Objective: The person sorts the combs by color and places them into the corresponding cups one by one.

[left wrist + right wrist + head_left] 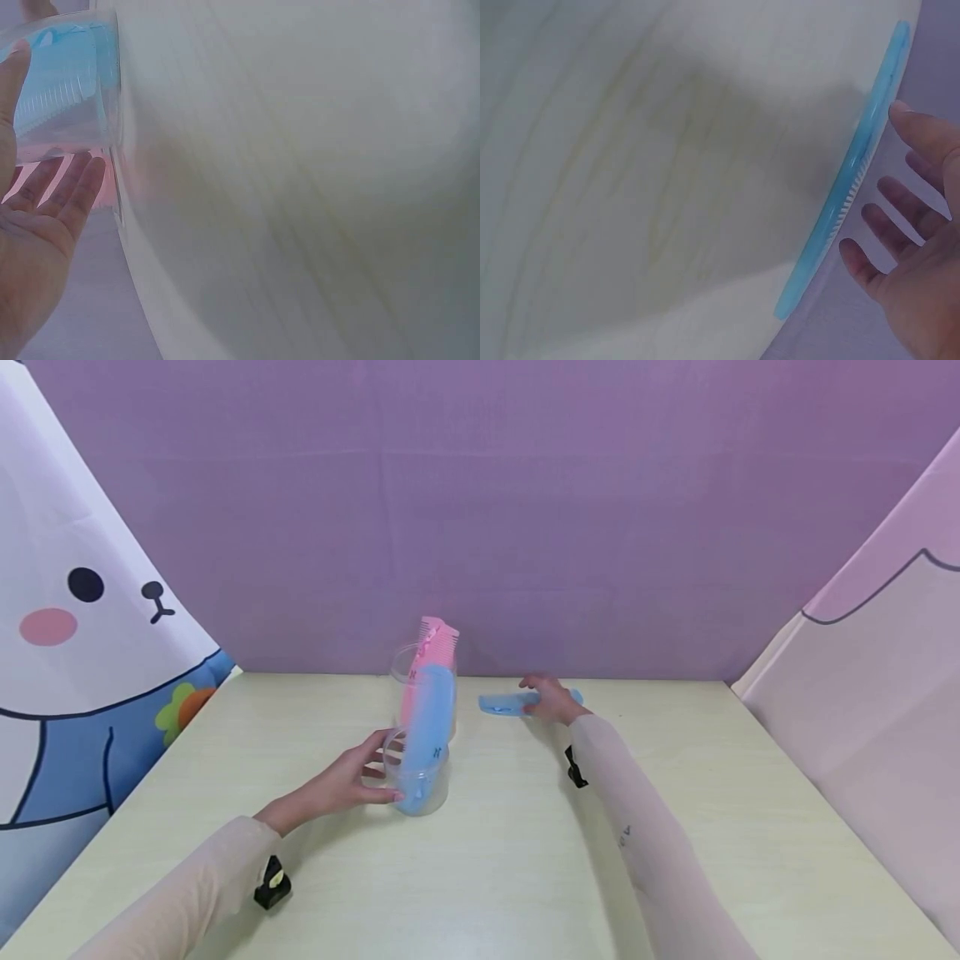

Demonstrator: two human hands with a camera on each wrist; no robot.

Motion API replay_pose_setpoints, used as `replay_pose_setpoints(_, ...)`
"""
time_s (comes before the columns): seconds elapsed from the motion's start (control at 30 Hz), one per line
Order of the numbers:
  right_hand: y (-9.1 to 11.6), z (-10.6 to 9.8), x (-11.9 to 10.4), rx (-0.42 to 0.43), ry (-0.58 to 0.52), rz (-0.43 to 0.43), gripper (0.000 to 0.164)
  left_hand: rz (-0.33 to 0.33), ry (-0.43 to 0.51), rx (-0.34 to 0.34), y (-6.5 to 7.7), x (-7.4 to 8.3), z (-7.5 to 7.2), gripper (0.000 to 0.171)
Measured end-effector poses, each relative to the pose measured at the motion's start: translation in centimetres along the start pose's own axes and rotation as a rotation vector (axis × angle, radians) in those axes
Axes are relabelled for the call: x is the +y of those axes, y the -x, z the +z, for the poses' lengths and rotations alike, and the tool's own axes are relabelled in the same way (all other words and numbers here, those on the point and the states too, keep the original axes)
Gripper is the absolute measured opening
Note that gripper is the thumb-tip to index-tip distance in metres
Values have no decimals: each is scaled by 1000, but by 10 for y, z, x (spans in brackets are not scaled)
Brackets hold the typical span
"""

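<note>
My left hand (348, 781) grips a clear plastic cup (442, 787) from its left side, thumb at the front and fingers behind. A blue comb (435, 706) stands upright in that cup, rising above its rim. Right behind it, a second clear cup (395, 667) holds pink combs (437, 647), partly hidden by the blue one. Farther right, another blue comb (498, 703) lies on the table. My right hand (553, 700) hovers over its right part. In the right wrist view the fingers are spread, with the thumb (922, 135) close beside the comb.
The pale wooden table (510, 860) ends at a purple backdrop (570, 527) just behind the combs. Printed cloth panels hang at both sides, a cartoon face on the left one (90, 527). Black straps (273, 883) hang at the cuffs.
</note>
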State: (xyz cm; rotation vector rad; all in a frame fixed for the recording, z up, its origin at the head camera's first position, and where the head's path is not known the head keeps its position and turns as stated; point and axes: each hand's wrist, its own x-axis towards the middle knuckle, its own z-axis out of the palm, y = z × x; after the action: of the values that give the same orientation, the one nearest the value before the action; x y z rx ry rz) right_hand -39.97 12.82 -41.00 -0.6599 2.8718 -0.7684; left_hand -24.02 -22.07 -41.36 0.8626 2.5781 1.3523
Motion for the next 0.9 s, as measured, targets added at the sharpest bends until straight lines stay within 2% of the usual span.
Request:
replay_pose_setpoints(0.13, -5, 5, 3, 5, 52, 12, 49, 7, -3, 2, 0, 0, 0, 81)
replay_pose_setpoints(0.5, -4, 7, -2, -79, 114, 70, 56, 4, -9, -1, 0, 0, 0, 81)
replay_pose_setpoints(0.9, -4, 8, -5, -75, 119, 83, 52, 7, -17, 4, 0, 1, 0, 81)
